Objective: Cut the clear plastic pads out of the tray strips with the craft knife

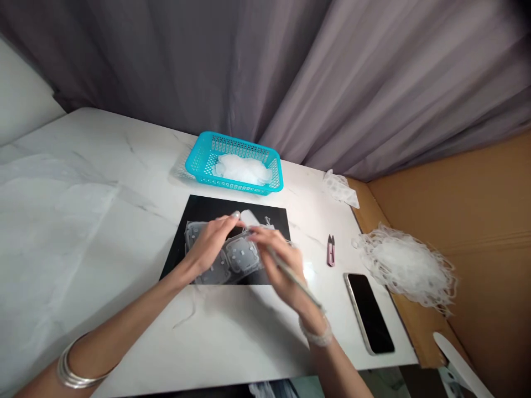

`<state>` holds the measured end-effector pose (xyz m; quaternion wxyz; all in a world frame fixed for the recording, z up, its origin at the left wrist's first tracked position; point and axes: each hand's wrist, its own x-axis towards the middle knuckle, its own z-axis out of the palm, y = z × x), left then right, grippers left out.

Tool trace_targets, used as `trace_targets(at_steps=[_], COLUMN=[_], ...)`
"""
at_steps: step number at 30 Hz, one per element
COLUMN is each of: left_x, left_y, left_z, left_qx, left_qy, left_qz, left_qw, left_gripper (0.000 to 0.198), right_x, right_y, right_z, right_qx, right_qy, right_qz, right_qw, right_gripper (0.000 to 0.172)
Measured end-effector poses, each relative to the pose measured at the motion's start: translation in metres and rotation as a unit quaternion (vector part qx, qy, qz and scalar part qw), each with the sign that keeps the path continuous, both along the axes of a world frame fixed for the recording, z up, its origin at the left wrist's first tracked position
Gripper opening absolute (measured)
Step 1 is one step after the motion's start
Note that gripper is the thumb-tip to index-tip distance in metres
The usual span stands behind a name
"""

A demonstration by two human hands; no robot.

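1. The left forearm (141, 315) enters at the lower left corner and stretches diagonally up and to the right, its elbow out of view.
2. The left wrist (188, 271) looks nearly straight, in line with the arm.
3. The left hand (212, 243) is turned back side up, its fingers reaching toward the right hand (284, 265).
4. The right forearm (340, 367) rises from the bottom edge, right of the middle, leaning up and to the left.
5. The right hand bends its fingers (267, 237) into a closed, pen-like grip, slightly blurred.
6. Both sets of fingertips nearly meet; whether they touch is unclear.
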<state>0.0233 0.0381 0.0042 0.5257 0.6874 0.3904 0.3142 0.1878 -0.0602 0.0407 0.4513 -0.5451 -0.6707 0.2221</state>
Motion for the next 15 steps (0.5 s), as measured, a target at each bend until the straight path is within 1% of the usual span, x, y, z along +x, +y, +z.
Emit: trace_targets(at_steps=[1,2,3,4,5,6,7,8,9,10,11,12,13,15], left_x=[0.001,0.001,0.0,-0.002,-0.004,-0.006,-0.009,-0.01,-0.012,-0.012,-0.013,-0.013,-0.013,-0.013], left_y=[0.0,0.0,0.0,0.001,0.002,0.003,0.004,0.005,0.006,0.006,0.007,0.008,0.008,0.009], left_z=[0.002,0.003,0.002,0.001,-0.001,-0.003,-0.005,-0.006,-0.006,-0.006,-0.006,-0.006,-0.005,-0.005], left_qx=[-0.071,-0.12,-0.148,-0.16,-0.162,-0.161,-0.163,-0.166,-0.167,-0.168,-0.172,-0.177,-0.185,-0.211], left_qy=[-0.019,-0.03,-0.035,-0.035,-0.033,-0.03,-0.028,-0.026,-0.025,-0.023,-0.022,-0.021,-0.02,-0.023], left_qz=[-0.013,-0.029,-0.038,-0.039,-0.033,-0.024,-0.016,-0.012,-0.01,-0.011,-0.015,-0.019,-0.025,-0.039], left_qw=[0.997,0.992,0.988,0.986,0.986,0.986,0.986,0.986,0.986,0.985,0.985,0.984,0.982,0.976], left_gripper=[0.048,0.045,0.041,0.037,0.035,0.034,0.034,0.033,0.032,0.031,0.03,0.03,0.03,0.03], right_x=[-0.009,-0.015,-0.016,-0.014,-0.008,-0.001,0.007,0.016,0.024,0.031,0.037,0.04,0.042,0.042], right_y=[-0.003,-0.007,-0.01,-0.013,-0.016,-0.017,-0.016,-0.013,-0.008,-0.001,0.007,0.016,0.024,0.039], right_z=[0.002,0.002,0.0,-0.003,-0.006,-0.009,-0.012,-0.014,-0.015,-0.015,-0.014,-0.013,-0.012,-0.009], right_qx=[0.002,0.002,0.0,-0.002,-0.005,-0.013,-0.025,-0.041,-0.056,-0.067,-0.072,-0.076,-0.083,-0.118], right_qy=[-0.041,-0.078,-0.102,-0.107,-0.093,-0.064,-0.028,0.003,0.022,0.03,0.028,0.019,0.009,-0.007], right_qz=[0.052,0.091,0.112,0.108,0.083,0.042,-0.007,-0.057,-0.095,-0.116,-0.117,-0.1,-0.068,0.011], right_qw=[0.998,0.993,0.988,0.988,0.992,0.997,0.999,0.998,0.994,0.99,0.99,0.992,0.994,0.993], right_gripper=[0.029,0.03,0.033,0.037,0.044,0.053,0.059,0.062,0.058,0.05,0.039,0.029,0.024,0.029])
